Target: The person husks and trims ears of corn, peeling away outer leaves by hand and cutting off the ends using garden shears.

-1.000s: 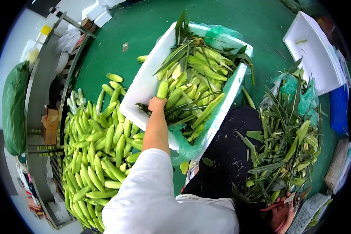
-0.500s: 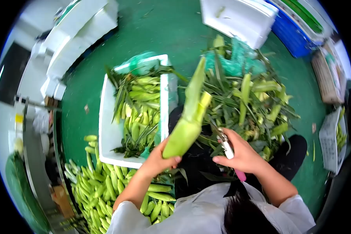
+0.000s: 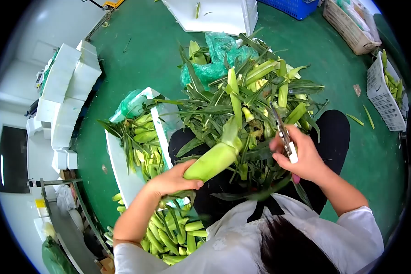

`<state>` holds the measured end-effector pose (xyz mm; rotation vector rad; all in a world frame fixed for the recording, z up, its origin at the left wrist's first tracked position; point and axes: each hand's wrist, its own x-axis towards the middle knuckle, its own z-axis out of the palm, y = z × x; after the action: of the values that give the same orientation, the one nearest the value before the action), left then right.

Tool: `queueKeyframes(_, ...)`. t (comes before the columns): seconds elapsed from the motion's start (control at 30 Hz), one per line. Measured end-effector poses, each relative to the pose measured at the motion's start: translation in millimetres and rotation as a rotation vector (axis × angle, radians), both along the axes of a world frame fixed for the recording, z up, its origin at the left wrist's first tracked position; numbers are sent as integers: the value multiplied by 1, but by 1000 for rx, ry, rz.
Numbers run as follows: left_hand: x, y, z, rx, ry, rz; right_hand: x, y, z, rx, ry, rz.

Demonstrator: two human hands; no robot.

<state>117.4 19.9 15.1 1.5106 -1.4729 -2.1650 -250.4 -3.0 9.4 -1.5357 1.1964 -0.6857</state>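
Note:
My left hand [image 3: 176, 179] is wrapped round the lower end of a green ear of corn [image 3: 210, 162], still in its husk. The ear tilts up and right, its leafy end pointing at a heap of husks and leaves [image 3: 205, 112]. In my right hand [image 3: 306, 157] is a pair of shears [image 3: 283, 132] with narrow metal blades and white and pink handle parts. The blades point up, to the right of the ear and apart from it. Whether they are spread is hard to make out.
A white foam box [image 3: 123, 176] with leafy corn stands at left. Several husked-in ears [image 3: 169, 237] lie beside my left arm. Green plastic netting [image 3: 219, 52] lies behind the heap. Foam boxes [image 3: 205, 16], a blue crate [image 3: 290, 7] and a white basket [image 3: 383, 98] stand farther off.
My view has swung, so the heap appears farther left. The ear has tipped lower, and its pale stem stub and tall leaf no longer stand out. The shears have moved away from it.

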Motion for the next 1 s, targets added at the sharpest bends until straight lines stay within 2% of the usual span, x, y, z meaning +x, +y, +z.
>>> queueKeyframes(0.07, -9, -23, 9, -282, -68, -301, 8, -17, 22, -591, 141, 179)
queueKeyframes(0.13, -34, -51, 55, -261, -186, -521, 15, -29, 18, -505, 137, 468)
queueKeyframes(0.2, -52, -69, 98, -332, -379, -680, 23, -33, 12, 7, 137, 574)
queueKeyframes(0.27, -53, -58, 118, -951, -572, -568, 25, -25, -10, 73, -152, 437)
queueKeyframes(0.3, -61, -48, 130, -1492, -735, -510, 28, -17, -29, 110, -328, 321)
queueKeyframes(0.33, -60, -25, 128, -1500, -959, -369, 36, -6, -50, 156, -475, 141)
queueKeyframes(0.4, -62, 13, 98, -646, -560, -6, 48, 5, -55, -16, -436, -13)
queueKeyframes(0.47, -84, 27, 21, -570, -172, 464, 61, 19, -49, -94, -285, -104)
queueKeyframes(0.53, -112, 17, -29, -416, 351, 1239, 70, 27, -45, -233, -141, -54)
queueKeyframes(0.57, -111, 14, -36, -317, 499, 1332, 71, 28, -45, -315, -105, 7)
queueKeyframes(0.6, -107, 12, -42, -290, 795, 1282, 72, 32, -42, -130, -304, 20)
queueKeyframes(0.67, -91, -5, -63, 1, 1521, 1030, 70, 36, -39, 240, -528, -184)
queueKeyframes(0.7, -90, -3, -62, 45, 1357, 1135, 61, 29, -29, 297, -479, -253)
queueKeyframes(0.73, -92, -5, -51, 100, 1189, 1222, 55, 18, -33, 35, -358, -316)
queueKeyframes(0.77, -90, -8, -52, 65, 1172, 1197, 47, 3, -21, -62, -226, -266)
queueKeyframes(0.8, -85, -9, -54, 33, 1150, 1171, 35, -8, -14, -105, -41, -279)
queueKeyframes(0.83, -77, -5, -57, 57, 1149, 1137, 28, -16, -16, -263, 94, -339)
queueKeyframes(0.87, -73, -3, -50, 86, 1149, 1100, 22, -23, -8, -269, 317, -336)
queueKeyframes(0.93, -67, 2, -42, 1, 925, 1019, 8, -30, -4, -633, 655, -231)
queueKeyframes(1.0, -56, 9, -42, -89, 624, 893, 6, -25, 1, -506, 532, -120)
